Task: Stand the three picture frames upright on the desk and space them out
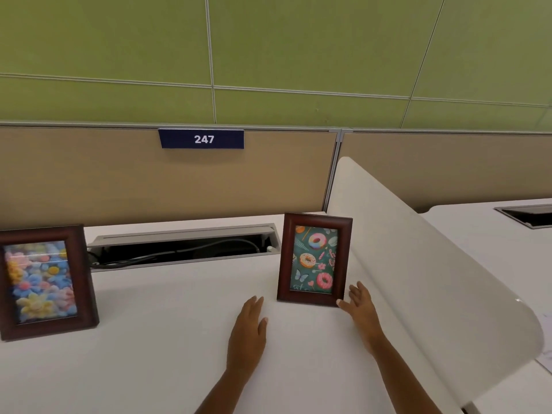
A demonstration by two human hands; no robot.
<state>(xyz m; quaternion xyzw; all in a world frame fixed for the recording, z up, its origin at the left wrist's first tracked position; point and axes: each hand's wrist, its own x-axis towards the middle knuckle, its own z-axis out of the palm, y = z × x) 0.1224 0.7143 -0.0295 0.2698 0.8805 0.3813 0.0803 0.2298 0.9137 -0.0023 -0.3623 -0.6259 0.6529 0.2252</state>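
Observation:
A dark wooden frame with a doughnut picture point(314, 259) stands upright on the white desk point(179, 339), near the right divider. A second wooden frame with a flower picture point(41, 282) stands upright at the left edge of view. My left hand point(249, 327) lies flat on the desk, just left of the doughnut frame and apart from it. My right hand point(360, 306) is open, its thumb touching the frame's lower right corner. Only two frames are in view.
An open cable tray point(182, 249) with black cables runs along the back of the desk between the two frames. A curved white divider point(418, 279) rises on the right. A tan partition point(119, 174) carrying a "247" sign point(203, 138) stands behind.

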